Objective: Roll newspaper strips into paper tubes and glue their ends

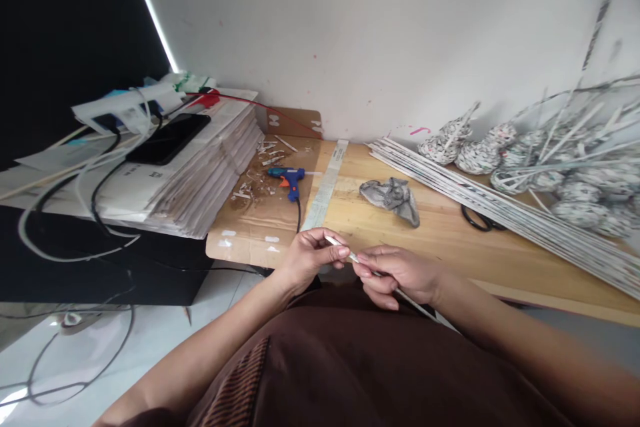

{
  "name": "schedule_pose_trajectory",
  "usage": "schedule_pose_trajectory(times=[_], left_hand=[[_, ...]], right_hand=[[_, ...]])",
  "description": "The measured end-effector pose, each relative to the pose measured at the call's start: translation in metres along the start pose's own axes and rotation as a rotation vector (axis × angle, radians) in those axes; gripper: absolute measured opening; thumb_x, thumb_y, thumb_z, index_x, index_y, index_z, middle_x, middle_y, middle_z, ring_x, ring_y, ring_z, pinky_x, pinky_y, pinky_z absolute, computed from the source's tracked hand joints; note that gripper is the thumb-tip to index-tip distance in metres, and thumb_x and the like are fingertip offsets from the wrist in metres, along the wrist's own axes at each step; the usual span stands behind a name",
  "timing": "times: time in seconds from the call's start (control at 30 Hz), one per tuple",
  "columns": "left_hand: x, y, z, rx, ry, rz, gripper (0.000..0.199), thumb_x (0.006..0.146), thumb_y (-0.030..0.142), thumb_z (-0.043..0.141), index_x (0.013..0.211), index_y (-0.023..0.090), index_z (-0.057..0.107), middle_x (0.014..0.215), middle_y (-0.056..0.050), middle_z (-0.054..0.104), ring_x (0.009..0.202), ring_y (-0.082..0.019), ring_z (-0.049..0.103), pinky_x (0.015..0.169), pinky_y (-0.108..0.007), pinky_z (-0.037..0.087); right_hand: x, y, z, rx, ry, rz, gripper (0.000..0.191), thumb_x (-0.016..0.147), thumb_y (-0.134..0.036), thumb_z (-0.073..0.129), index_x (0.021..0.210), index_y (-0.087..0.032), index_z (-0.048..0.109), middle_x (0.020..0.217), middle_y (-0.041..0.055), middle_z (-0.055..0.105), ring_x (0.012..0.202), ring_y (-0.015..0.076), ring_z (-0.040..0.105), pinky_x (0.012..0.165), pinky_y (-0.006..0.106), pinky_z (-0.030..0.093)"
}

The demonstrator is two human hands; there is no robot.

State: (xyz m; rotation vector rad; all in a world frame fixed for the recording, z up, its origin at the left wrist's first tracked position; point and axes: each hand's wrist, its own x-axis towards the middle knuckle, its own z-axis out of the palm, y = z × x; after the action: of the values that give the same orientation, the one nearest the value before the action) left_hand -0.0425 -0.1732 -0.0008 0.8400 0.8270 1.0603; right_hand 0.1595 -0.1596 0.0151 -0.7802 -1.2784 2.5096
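Between my two hands runs a thin white rolled paper stick, held just in front of my body at the table's near edge. My left hand pinches it close to its end, thumb against fingers. A short way along, my right hand grips the same stick, whose far part passes under the palm and down to the right. A blue hot glue gun with an orange trigger lies on a cardboard sheet beyond my left hand. On the wood past my right hand rests a crumpled grey cloth.
Long paper sticks lie in a bundle across the right side, over black-handled scissors. Behind them stand several woven paper shapes. At left, a paper stack carries a phone and cables. Paper scraps litter the cardboard.
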Motion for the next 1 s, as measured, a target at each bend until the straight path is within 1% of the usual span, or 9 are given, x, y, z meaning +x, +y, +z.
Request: schedule_pose_trajectory(times=[0.1,0.17,0.3,0.43,0.5,0.6,0.8,0.87,1.0], left_hand=[[0.001,0.000,-0.001,0.011,-0.012,0.004,0.030,0.060,0.030,0.089,0.077,0.012,0.071,0.062,-0.001,0.067,0.054,-0.009,0.060,0.056,-0.022,0.048],[0.001,0.000,0.000,0.023,0.011,0.012,0.030,0.060,0.030,0.089,0.076,0.012,0.071,0.062,-0.001,0.067,0.053,-0.009,0.059,0.055,-0.022,0.048],[0.001,0.002,0.002,0.045,0.053,0.013,0.031,0.060,0.033,0.088,0.074,0.012,0.070,0.063,-0.002,0.067,0.055,-0.011,0.061,0.054,-0.023,0.048],[0.001,0.002,0.002,0.044,0.050,0.022,0.032,0.060,0.033,0.088,0.077,0.012,0.070,0.062,-0.001,0.067,0.056,-0.011,0.062,0.055,-0.022,0.049],[0.001,0.002,0.002,0.046,0.048,0.025,0.032,0.059,0.031,0.089,0.077,0.012,0.070,0.063,-0.001,0.068,0.056,-0.011,0.061,0.056,-0.022,0.049],[0.000,0.001,0.001,0.050,0.043,0.032,0.031,0.059,0.030,0.089,0.074,0.011,0.070,0.063,-0.001,0.067,0.054,-0.009,0.058,0.055,-0.022,0.048],[-0.001,0.001,0.000,0.052,-0.010,0.018,0.031,0.060,0.031,0.089,0.074,0.011,0.070,0.060,-0.001,0.066,0.051,-0.009,0.056,0.054,-0.022,0.045],[0.000,0.000,-0.001,0.057,0.001,0.009,0.033,0.059,0.032,0.089,0.076,0.011,0.070,0.060,-0.001,0.066,0.052,-0.009,0.056,0.054,-0.022,0.045],[0.001,0.000,-0.002,0.097,0.026,0.005,0.034,0.061,0.035,0.088,0.078,0.012,0.069,0.064,-0.001,0.067,0.055,-0.010,0.059,0.057,-0.023,0.047]], right_hand=[[0.002,0.003,0.000,0.038,-0.030,0.007,0.035,0.094,-0.047,0.051,0.072,-0.019,0.046,0.041,-0.0115,0.028,0.035,0.0093,0.040,0.042,0.021,0.035],[0.002,0.002,0.003,-0.089,0.065,-0.008,0.039,0.095,-0.052,0.047,0.077,-0.018,0.050,0.043,-0.0105,0.031,0.037,0.0100,0.044,0.045,0.023,0.038],[-0.003,-0.004,0.016,-0.678,0.402,-0.109,0.040,0.096,-0.056,0.044,0.088,-0.018,0.057,0.056,-0.0033,0.054,0.053,0.0122,0.055,0.056,0.025,0.042],[-0.007,-0.009,0.027,-1.074,0.529,-0.228,0.037,0.101,-0.047,0.038,0.089,-0.020,0.060,0.069,0.0010,0.063,0.062,0.0129,0.056,0.062,0.027,0.039],[-0.008,-0.009,0.028,-1.078,0.525,-0.215,0.039,0.102,-0.048,0.034,0.089,-0.020,0.060,0.067,0.0003,0.062,0.060,0.0123,0.056,0.062,0.027,0.040],[-0.006,-0.006,0.024,-0.889,0.464,-0.112,0.044,0.100,-0.054,0.033,0.087,-0.020,0.057,0.057,-0.0021,0.056,0.053,0.0115,0.054,0.058,0.025,0.041],[0.001,-0.001,0.009,-0.237,0.095,-0.003,0.043,0.092,-0.060,0.047,0.077,-0.019,0.049,0.045,-0.0110,0.031,0.038,0.0105,0.046,0.045,0.023,0.039],[0.001,0.000,0.008,-0.285,0.143,0.007,0.045,0.092,-0.061,0.046,0.081,-0.018,0.052,0.046,-0.0099,0.036,0.040,0.0112,0.049,0.046,0.024,0.041],[-0.002,-0.001,0.015,-0.748,0.408,-0.105,0.041,0.093,-0.058,0.047,0.093,-0.018,0.059,0.061,-0.0006,0.059,0.057,0.0145,0.058,0.058,0.026,0.044]])
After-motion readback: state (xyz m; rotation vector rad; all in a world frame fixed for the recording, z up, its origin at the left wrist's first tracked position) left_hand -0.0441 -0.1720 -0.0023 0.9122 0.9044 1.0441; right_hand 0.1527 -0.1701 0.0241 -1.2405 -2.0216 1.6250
